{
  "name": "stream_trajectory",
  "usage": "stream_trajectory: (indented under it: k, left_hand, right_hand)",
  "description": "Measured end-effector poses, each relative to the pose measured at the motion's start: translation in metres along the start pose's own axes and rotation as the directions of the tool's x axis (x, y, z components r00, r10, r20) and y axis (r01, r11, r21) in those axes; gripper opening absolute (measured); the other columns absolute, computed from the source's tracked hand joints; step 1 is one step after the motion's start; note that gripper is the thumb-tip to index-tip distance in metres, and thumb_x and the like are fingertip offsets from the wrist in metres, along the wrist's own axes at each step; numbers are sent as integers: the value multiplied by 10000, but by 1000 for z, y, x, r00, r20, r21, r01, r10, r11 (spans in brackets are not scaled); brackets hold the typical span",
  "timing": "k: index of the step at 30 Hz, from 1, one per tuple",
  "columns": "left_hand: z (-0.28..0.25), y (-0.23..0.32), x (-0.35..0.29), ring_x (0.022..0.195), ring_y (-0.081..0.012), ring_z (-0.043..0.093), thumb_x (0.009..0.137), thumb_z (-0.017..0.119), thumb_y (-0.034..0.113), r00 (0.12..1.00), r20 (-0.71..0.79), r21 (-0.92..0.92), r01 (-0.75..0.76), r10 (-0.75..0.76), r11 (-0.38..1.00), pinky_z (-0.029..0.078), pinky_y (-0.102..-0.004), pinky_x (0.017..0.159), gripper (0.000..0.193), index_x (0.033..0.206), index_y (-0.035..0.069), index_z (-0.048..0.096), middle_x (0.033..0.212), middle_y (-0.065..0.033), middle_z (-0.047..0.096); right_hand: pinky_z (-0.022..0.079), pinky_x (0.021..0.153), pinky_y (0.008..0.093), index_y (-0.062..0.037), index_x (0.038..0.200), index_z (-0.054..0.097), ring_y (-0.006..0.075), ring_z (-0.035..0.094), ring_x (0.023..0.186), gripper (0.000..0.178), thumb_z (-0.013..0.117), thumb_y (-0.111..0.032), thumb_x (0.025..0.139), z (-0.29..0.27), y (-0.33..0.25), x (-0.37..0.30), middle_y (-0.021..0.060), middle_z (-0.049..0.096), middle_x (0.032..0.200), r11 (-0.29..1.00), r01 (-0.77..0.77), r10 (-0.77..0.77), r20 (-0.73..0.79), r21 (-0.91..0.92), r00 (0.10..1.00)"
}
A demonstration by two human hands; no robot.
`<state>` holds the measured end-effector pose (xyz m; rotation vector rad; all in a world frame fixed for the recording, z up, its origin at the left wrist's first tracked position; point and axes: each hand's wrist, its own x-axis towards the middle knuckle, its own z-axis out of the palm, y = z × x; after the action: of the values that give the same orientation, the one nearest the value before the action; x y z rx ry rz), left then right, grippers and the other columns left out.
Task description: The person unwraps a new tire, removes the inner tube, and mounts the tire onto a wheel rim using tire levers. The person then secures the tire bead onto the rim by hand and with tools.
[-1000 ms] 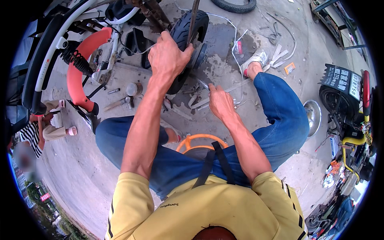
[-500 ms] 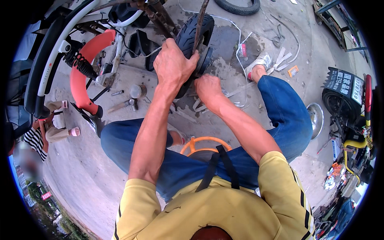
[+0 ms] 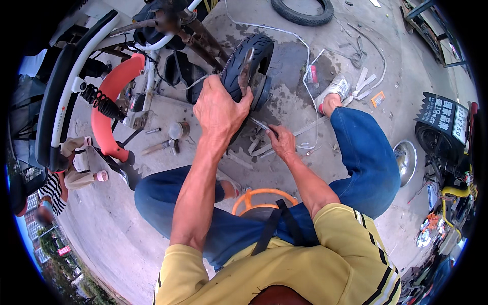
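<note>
A black-treaded tyre on a wheel (image 3: 256, 48) stands upright in front of me, with a dark round hub (image 3: 263, 91) on its right side. My left hand (image 3: 218, 107) is closed at the near edge of the tyre around a rusty metal bar (image 3: 246, 73), whose end rises past my thumb. Below the hub, my right hand (image 3: 282, 141) grips a slim metal tool (image 3: 261, 123). The tool's shiny shaft points up and left toward the wheel; its exact kind is unclear. My left palm and the near part of the wheel are hidden.
A red-orange fender (image 3: 104, 112) and a black shock absorber (image 3: 101, 101) are at left. A hammer (image 3: 174, 146) and a round tin (image 3: 178, 130) lie near the wheel. A loose tyre (image 3: 303, 11), white straps (image 3: 363, 84) and a metal bowl (image 3: 405, 161) are farther right.
My right hand has drawn back down and right from the hub, and the metal tool in it now shows. The rusty bar's upper end has swung toward me. My left hand stays by the tyre.
</note>
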<state>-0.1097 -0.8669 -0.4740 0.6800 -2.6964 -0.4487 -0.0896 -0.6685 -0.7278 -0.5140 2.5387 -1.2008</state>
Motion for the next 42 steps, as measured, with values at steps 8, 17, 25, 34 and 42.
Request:
stream_trajectory:
  k: [8, 17, 25, 34, 42]
  left_hand:
    - [2, 10, 16, 908, -457, 710, 765, 829, 405, 998, 62, 33, -20, 18, 999, 576, -514, 793, 610, 1067, -73, 602, 1013, -277, 689]
    - [-3, 17, 34, 925, -462, 732, 812, 756, 540, 994, 106, 131, -37, 23, 991, 568, -502, 848, 697, 1080, -95, 648, 1013, -303, 734]
    - [7, 19, 63, 881, -452, 746, 774, 771, 542, 971, 128, 185, -222, 201, 957, 589, -493, 829, 717, 986, -140, 708, 905, -312, 743]
    - [8, 18, 76, 966, -475, 742, 824, 732, 620, 966, 231, 318, -190, 118, 929, 580, -516, 884, 746, 1019, -99, 759, 997, -332, 743]
    - [2, 29, 69, 965, -440, 746, 782, 768, 540, 969, 230, 213, -137, 87, 967, 577, -483, 904, 727, 1063, -128, 702, 991, -310, 751]
  right_hand:
    - [536, 831, 461, -39, 1107, 710, 416, 674, 953, 273, 639, -290, 1025, 83, 18, -38, 178, 703, 1027, 929, -162, 181, -27, 333, 983]
    - [492, 918, 514, -67, 1141, 748, 433, 616, 1099, 294, 623, -306, 1026, 79, -9, -42, 214, 630, 1116, 989, -144, 144, 44, 7, 989]
    - [569, 689, 433, -14, 1154, 750, 297, 727, 709, 303, 648, -268, 1023, 124, 5, -33, 164, 734, 814, 930, -273, 187, 322, 246, 928]
    - [601, 692, 358, 18, 1190, 744, 210, 759, 726, 326, 665, -247, 1016, 110, -4, -17, 163, 753, 802, 854, -417, 210, 529, 310, 823]
    - [564, 791, 391, -50, 1090, 805, 255, 733, 790, 282, 754, -271, 922, 81, -9, -12, 132, 777, 855, 891, -382, 220, 502, 246, 836]
